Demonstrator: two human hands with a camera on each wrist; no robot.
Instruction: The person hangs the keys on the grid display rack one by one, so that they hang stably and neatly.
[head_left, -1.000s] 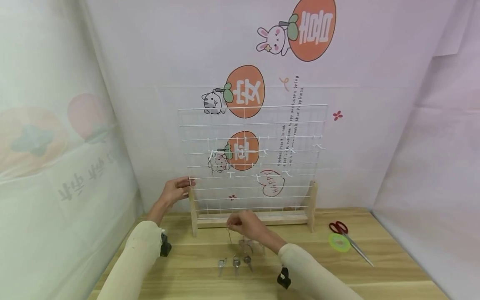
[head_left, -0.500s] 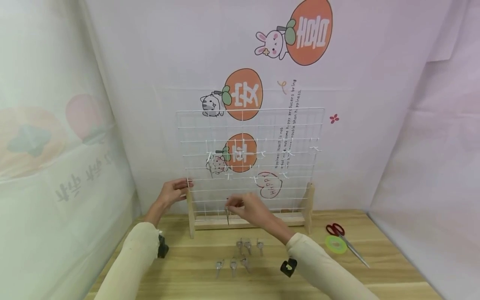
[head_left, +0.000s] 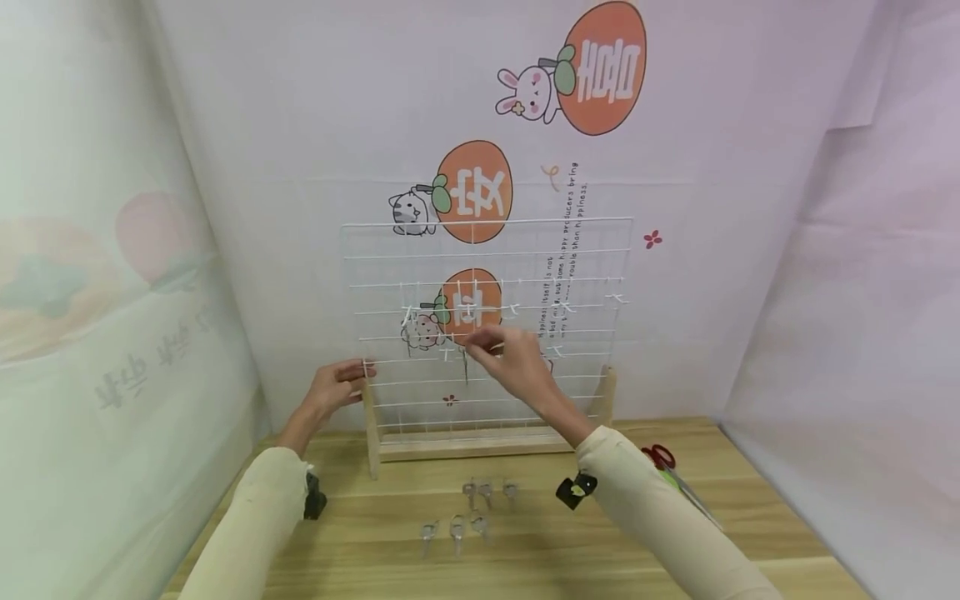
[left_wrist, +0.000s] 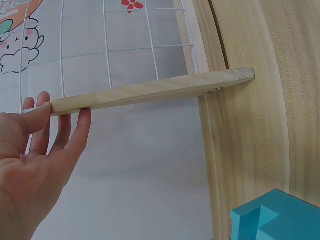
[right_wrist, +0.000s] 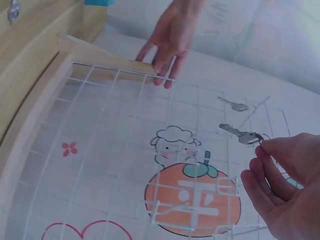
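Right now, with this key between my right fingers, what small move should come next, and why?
I'd probably raise the held key and try hanging it on the bare white hook above: your right hand pinches it just below, a second key hangs nearby, and your left hand grips the wooden upright.

Dull-shining, silvery metal is shown by the key (right_wrist: 246,136). The grid (left_wrist: 107,51) is formed of thin wire, smoothly coated in white. Matt, unpainted-looking wood is seen in the stand (left_wrist: 150,92), and smooth wood grain is shown by the desk (head_left: 360,562). The sleeves (head_left: 247,521) are made of soft, matt cloth; the scissors (head_left: 693,498) are bladed in metal.
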